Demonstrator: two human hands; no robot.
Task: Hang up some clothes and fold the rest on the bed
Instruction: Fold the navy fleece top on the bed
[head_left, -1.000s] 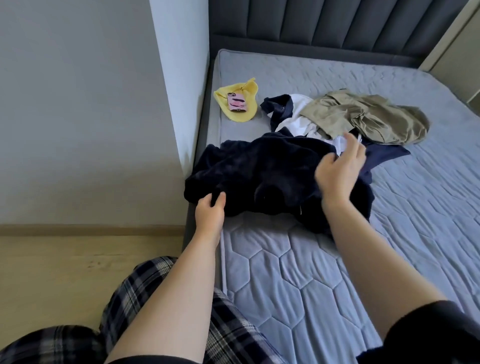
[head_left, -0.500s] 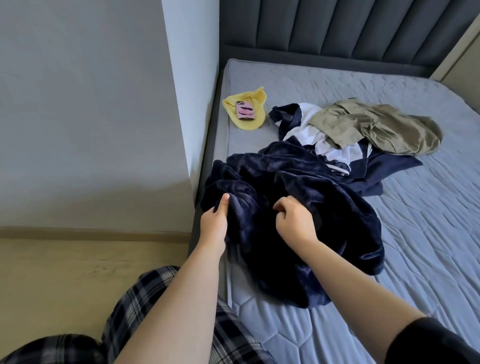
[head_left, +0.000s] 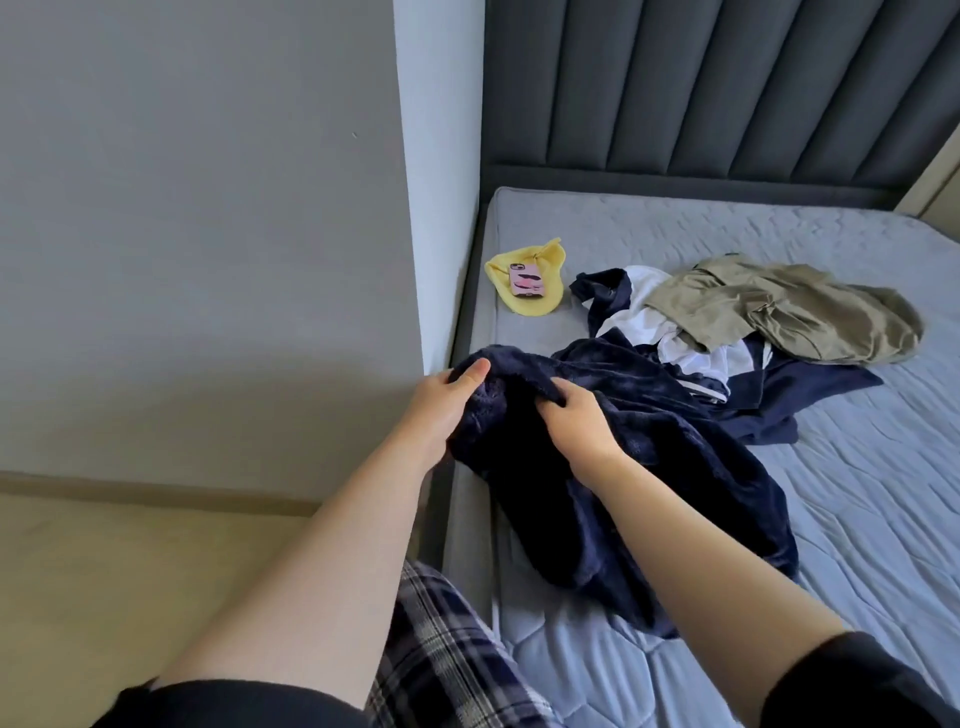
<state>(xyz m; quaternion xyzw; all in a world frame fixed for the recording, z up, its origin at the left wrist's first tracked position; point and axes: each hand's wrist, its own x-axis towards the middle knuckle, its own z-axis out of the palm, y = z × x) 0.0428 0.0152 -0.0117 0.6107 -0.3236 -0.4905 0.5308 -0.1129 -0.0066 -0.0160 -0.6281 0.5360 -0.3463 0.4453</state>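
Navy fleece garment (head_left: 649, 467) at bed (head_left: 857, 509) edge; left hand (head_left: 441, 400) and right hand (head_left: 576, 421) grip its top fold; open surface rightward.

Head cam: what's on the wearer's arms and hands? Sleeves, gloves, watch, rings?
Both forearms are bare below short black sleeves, left sleeve and right sleeve. Left hand and right hand are ungloved; no watch, band or ring shows on the visible sides. Dark plaid trousers below.
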